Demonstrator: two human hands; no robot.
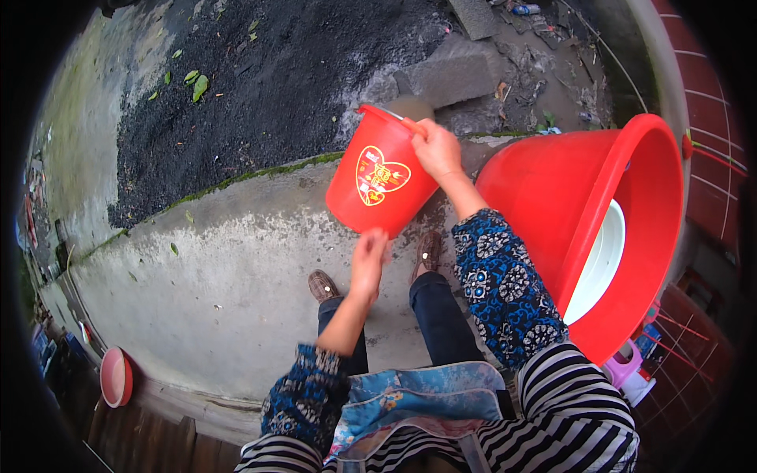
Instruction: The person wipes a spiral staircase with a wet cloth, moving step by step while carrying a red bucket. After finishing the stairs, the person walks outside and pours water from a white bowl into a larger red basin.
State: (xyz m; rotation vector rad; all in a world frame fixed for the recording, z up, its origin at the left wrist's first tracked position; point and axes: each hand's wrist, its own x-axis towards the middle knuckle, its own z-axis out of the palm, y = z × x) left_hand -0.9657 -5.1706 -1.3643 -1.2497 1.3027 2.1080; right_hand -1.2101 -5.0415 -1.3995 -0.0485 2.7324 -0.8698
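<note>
A red plastic bucket (378, 177) with a heart-shaped sticker hangs tilted in front of me, its mouth turned away over the edge of the concrete ledge. My right hand (439, 149) grips the bucket's handle near the rim. At the bottom of the bucket is my left hand (368, 260), slightly blurred, its fingers bent at the base. Whether it bears any of the weight cannot be told. Greyish water (410, 109) shows just beyond the rim. The inside of the bucket is hidden.
A large red tub (532, 177) holding a pale basin (598, 266) stands tipped at the right. Black grit (254, 88), concrete slabs (452, 80) and litter lie past the mossy ledge edge. A small pink-red basin (116, 377) is at lower left.
</note>
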